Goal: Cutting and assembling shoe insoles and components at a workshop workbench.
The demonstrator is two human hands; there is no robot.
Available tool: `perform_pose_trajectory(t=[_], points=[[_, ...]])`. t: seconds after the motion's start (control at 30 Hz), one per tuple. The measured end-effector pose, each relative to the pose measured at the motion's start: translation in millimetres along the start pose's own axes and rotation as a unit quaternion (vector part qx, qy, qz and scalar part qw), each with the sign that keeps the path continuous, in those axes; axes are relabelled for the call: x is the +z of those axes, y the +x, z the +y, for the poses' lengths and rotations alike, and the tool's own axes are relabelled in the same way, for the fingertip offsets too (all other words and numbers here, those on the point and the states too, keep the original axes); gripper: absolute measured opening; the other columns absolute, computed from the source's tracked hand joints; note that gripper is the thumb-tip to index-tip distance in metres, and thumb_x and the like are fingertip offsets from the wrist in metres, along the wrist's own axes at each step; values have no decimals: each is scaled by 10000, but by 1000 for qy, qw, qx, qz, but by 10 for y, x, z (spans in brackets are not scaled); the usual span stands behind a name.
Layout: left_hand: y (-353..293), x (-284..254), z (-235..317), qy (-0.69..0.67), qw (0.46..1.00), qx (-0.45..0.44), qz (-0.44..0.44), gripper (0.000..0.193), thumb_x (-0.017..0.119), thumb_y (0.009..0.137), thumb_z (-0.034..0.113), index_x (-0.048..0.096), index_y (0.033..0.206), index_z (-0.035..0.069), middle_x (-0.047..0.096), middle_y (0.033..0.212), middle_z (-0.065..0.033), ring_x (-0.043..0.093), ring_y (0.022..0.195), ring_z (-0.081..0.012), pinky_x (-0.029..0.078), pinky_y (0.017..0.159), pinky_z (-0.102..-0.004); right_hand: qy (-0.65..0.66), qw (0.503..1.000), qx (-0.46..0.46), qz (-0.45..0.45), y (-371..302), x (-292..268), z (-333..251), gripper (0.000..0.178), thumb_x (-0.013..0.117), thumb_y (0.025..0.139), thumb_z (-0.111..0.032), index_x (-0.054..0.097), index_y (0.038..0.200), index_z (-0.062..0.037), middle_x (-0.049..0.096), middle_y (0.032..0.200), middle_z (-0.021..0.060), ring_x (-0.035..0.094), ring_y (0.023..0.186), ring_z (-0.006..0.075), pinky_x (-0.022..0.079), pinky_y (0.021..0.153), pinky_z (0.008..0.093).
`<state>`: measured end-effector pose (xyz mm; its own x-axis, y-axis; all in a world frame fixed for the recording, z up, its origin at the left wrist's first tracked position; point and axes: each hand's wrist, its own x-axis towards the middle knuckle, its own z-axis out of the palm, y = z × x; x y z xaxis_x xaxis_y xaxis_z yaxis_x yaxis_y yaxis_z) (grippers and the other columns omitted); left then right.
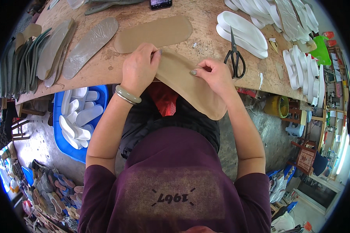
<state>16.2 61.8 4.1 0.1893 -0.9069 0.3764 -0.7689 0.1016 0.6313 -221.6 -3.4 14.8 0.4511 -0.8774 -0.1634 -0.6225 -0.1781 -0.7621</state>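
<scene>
A tan insole-shaped sheet (pixel 186 79) hangs slantwise over the near edge of the wooden table, its lower end above my lap. My left hand (pixel 140 66) pinches its upper left end between thumb and fingers. At its upper right edge, my right hand (pixel 214 75) grips it with the thumb on top and the fingers curled. Just beyond lies another tan insole-shaped sheet (pixel 155 34), flat on the table. To its left is a grey insole (pixel 90 48) with a wrinkled, shiny surface. Black-handled scissors (pixel 234 58) lie right of my right hand, blades pointing away.
White shoe-sole pieces (pixel 243 34) lie beyond the scissors, with more piled at the far right. Grey and dark insoles (pixel 31 58) stand stacked at the left. A blue bin (pixel 58 134) of white pieces is below the table's left part. A phone (pixel 160 4) is at the back.
</scene>
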Motion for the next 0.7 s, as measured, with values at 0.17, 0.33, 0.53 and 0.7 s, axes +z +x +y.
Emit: perform_pose_trajectory(t=[0.17,0.33,0.53,0.7], points=[[18,-7,-26,12,1000,-5,6,167,616,918,201,615,868,42,647,898,-125,639,802,-353,505,680,-438,3,999,-26,-22,78,-113,55,243,734,870,-123,716,1086,-13,696,910,23,602,783,81,483,714,248],[-18,-24,-14,44,999,-4,19,156,618,914,195,600,857,51,639,871,-125,635,782,-353,505,660,-446,66,998,0,18,-101,-222,66,243,747,859,-124,707,1070,-11,673,886,57,584,786,87,477,717,251],[-28,0,-45,38,999,13,35,138,626,906,176,590,854,54,635,855,-120,633,760,-352,504,634,-444,-38,997,-33,61,-133,-131,106,196,772,839,-134,695,944,13,635,821,36,562,737,100,470,695,276],[-34,3,-17,49,998,12,39,138,629,901,170,585,844,52,633,851,-124,631,754,-354,503,632,-445,39,998,15,50,-221,-203,211,169,759,847,-117,702,939,12,609,801,16,555,734,100,456,696,261]])
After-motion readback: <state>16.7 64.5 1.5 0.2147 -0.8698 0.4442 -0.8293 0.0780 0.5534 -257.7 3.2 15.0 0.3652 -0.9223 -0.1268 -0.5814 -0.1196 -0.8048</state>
